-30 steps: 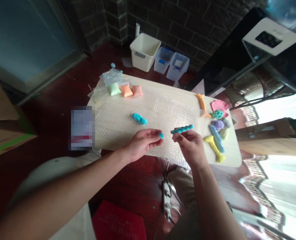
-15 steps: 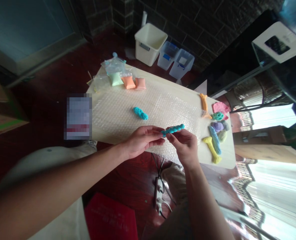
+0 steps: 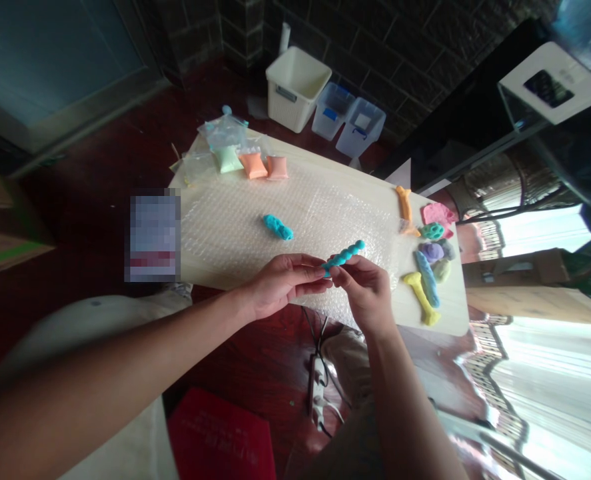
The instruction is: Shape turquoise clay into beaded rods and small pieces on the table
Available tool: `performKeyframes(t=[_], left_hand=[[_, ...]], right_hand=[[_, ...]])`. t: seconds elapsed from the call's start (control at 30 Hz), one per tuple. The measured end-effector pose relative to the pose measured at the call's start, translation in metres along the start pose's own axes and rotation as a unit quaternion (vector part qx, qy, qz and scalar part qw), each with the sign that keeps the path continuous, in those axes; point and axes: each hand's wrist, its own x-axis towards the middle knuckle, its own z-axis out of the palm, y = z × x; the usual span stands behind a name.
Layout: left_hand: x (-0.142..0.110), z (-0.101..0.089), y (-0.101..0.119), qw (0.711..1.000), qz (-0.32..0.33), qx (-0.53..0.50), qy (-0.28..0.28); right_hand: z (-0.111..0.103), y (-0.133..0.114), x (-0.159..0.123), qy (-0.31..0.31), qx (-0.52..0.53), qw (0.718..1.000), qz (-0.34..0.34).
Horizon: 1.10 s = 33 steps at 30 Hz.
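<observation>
While the turquoise beaded strand slants up from the meeting fingertips, the left fingers and right fingers pinch its lower end, nearly closed. Beyond the left fingers, a turquoise lump lies on bubble wrap over the worktop, with a white basket farther off on the floor. A second ago, the left fingers held a ball apart from the strand.

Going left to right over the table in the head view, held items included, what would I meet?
Light green packet → orange packet → pale pink packet → beaded blue clay strip, held in the fingers → orange clay piece → pink clay piece.
</observation>
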Motion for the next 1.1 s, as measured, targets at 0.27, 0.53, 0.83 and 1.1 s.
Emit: performKeyframes(t=[0.27, 0.53, 0.83, 1.1], left_hand=[[-0.003, 0.0018, 0.0071, 1.0, -0.028, 0.006, 0.005], [-0.0055, 0.0045, 0.0061, 0.999, -0.043, 0.012, 0.006], [-0.0068, 0.0037, 0.0037, 0.998, -0.055, -0.001, 0.013], [-0.0079, 0.0036, 0.0027, 0.997, -0.06, -0.002, 0.043]], right_hand=[[0.0017, -0.0004, 0.0019, -0.006, 0.045, 0.998, 0.051], [0.0029, 0.0027, 0.0033, -0.03, 0.114, 0.989, 0.086], [0.0005, -0.0019, 0.0012, -0.051, 0.128, 0.986, 0.094], [0.0009, -0.0027, 0.0002, -0.075, 0.122, 0.986, 0.08]])
